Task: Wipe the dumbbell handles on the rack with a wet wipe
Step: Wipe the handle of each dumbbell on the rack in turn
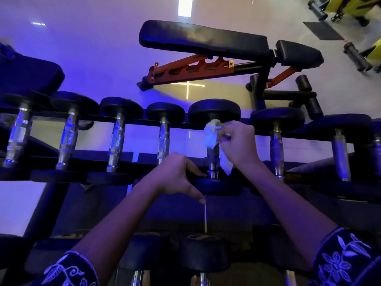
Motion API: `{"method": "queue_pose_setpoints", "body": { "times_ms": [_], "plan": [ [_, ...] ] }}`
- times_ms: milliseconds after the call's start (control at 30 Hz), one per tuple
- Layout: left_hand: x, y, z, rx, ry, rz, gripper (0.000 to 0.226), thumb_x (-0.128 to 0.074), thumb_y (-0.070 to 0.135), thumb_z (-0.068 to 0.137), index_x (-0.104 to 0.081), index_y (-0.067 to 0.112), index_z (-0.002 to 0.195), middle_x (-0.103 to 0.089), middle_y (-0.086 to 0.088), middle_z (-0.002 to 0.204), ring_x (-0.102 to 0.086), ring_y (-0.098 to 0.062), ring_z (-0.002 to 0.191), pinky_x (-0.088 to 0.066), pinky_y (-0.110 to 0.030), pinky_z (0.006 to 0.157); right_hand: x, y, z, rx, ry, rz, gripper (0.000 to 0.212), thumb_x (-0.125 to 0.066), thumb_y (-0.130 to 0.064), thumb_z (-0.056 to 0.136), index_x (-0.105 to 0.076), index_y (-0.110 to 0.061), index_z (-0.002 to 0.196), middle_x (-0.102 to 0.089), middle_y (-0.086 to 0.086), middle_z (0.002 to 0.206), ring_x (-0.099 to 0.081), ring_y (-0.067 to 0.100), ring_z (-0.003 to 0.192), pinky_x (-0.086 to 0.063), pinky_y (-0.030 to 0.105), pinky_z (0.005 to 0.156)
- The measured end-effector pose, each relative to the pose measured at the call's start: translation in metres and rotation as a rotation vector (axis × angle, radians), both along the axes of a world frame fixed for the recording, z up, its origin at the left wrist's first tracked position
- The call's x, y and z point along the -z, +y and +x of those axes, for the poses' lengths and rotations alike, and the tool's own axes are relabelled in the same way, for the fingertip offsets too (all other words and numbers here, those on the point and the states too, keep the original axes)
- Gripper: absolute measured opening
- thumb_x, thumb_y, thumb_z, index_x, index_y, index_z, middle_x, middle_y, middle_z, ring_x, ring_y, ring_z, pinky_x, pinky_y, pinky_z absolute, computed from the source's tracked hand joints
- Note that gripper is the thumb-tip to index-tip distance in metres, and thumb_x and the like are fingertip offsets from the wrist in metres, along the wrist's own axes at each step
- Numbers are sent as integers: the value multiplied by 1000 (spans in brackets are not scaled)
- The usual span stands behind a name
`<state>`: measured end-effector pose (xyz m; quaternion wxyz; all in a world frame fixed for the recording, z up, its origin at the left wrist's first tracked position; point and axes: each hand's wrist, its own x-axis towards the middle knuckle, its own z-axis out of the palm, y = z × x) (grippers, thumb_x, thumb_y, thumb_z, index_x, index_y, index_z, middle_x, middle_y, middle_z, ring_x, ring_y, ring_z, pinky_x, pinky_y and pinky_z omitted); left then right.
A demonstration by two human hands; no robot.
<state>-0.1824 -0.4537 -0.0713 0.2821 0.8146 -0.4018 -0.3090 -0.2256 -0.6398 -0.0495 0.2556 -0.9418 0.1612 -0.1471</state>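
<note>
The room is dim and washed in blue-violet light, strongest at the left and centre. The far right floor turns neutral white. This glossy floor mirrors a bright strip lamp far at top centre and shows a pale cross of glare under the bench. Blue glints run down the metal dumbbell handles. The wipe glows pale and slightly soft. The near, lower part of the rack sinks into shadow. Wide-angle distortion curves the edges.

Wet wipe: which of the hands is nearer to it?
Right. The right hand holds the wet wipe against the dumbbell handle; the left hand is lower, gripping that dumbbell's near head, not touching the wipe.
</note>
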Motion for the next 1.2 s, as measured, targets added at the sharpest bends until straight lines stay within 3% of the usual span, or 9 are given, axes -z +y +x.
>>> {"method": "queue_pose_setpoints", "body": {
  "times_ms": [100, 167, 233, 400, 533, 667, 767, 1067, 1200],
  "plan": [
    [1, -1, 0, -29, 28, -6, 64, -93, 52, 45, -77, 28, 103, -73, 17, 82, -65, 1, 77, -45, -14, 63, 9, 15, -25, 35, 78, 3, 19, -65, 8, 65, -75, -8, 65, -68, 7, 76, -66, 19, 70, -45, 18, 62],
    [0, -3, 0, -32, 43, -11, 62, -93, 52, 45, -78, 27, 100, -75, 14, 87, -67, -5, 83, -49, -20, 71, 12, 20, -40, 59, 113, 49, 17, -68, 7, 66, -75, -8, 66, -68, 7, 75, -66, 18, 70, -43, 12, 60],
    [0, -5, 0, -36, 42, -15, 63, -94, 50, 45, -77, 27, 101, -75, 15, 89, -65, 1, 83, -48, -14, 70, 9, 14, -28, 155, 84, 111, 16, -70, 4, 66, -77, -8, 73, -72, 9, 77, -66, 19, 72, -36, 6, 56],
    [0, -4, -2, -65, 59, -28, 64, -94, 51, 44, -78, 27, 101, -74, 18, 85, -66, 3, 80, -53, -25, 74, 1, 2, 18, 276, -45, 274, 11, -71, 1, 72, -76, -7, 77, -73, 5, 75, -66, 15, 73, -52, 18, 67],
    [0, -5, -2, -73, 52, -25, 64, -95, 50, 42, -78, 29, 100, -72, 23, 82, -63, 9, 78, -49, -16, 70, 18, 18, -33, 271, 31, 209, 10, -71, 1, 69, -75, -8, 67, -73, 4, 70, -62, 7, 64, -39, 5, 55],
    [2, -5, -1, -75, 54, -13, 64, -95, 50, 42, -78, 29, 100, -70, 26, 79, -63, 8, 79, -49, -15, 70, 18, 10, -18, 288, -3, 208, 6, -71, -2, 68, -75, -7, 69, -73, 8, 71, -65, 14, 66, -46, 20, 60],
    [3, -4, -2, -87, 62, -11, 65, -94, 52, 41, -78, 30, 100, -73, 20, 81, -65, 3, 79, -54, -25, 74, 3, -5, 22, 324, -54, 311, 5, -75, -4, 72, -75, -5, 77, -71, 5, 75, -63, 11, 70, -45, 6, 59],
    [2, -5, -2, -89, 78, -20, 64, -95, 51, 42, -78, 28, 100, -74, 17, 84, -66, 4, 80, -53, -25, 75, 19, 2, -14, 292, 16, 278, 4, -76, -9, 71, -75, -11, 75, -71, 2, 71, -64, 11, 69, -49, 21, 65],
    [1, -5, -4, -106, 90, -21, 65, -95, 49, 43, -78, 26, 101, -74, 16, 87, -66, 4, 81, -55, -27, 76, 21, -18, 26, 406, -47, 568, 9, -74, -8, 74, -74, -17, 77, -66, -6, 68, -61, 12, 71, -51, 25, 68]
  ]
}}
